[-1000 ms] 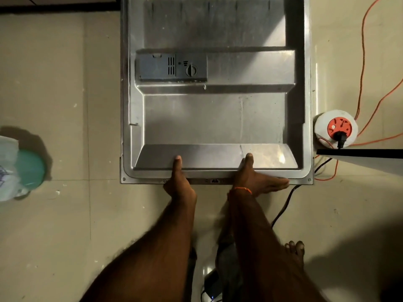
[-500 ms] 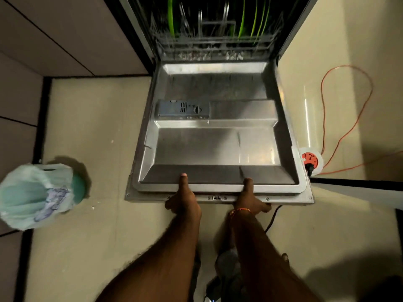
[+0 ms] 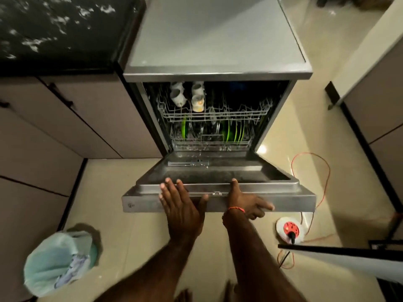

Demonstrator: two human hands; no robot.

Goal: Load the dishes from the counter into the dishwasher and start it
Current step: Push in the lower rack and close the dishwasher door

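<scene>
The dishwasher [image 3: 213, 40] stands open with its steel door [image 3: 279, 200] raised partway off the floor. My left hand [image 3: 181, 205] lies flat on the door's outer panel, its straight fingers reaching over the top rim. My right hand [image 3: 244, 200] holds the same rim, thumb over the inner side and fingers spread on the outer face. Inside, pale cups [image 3: 178, 97] sit upside down in the upper rack [image 3: 239, 115]. Several green plates [image 3: 233, 131] stand in the lower rack.
A bin lined with a pale green bag [image 3: 58, 262] sits on the floor at the left. At the right lie a white and red extension reel [image 3: 287, 228] and its orange cable [image 3: 327, 171]. Cabinets [image 3: 54, 118] under a black counter [image 3: 54, 29] flank the dishwasher.
The door has swung up from lying flat to partway raised. My view has lifted, so the loaded racks and the dishwasher top now show. My left hand has shifted onto the outer panel.
</scene>
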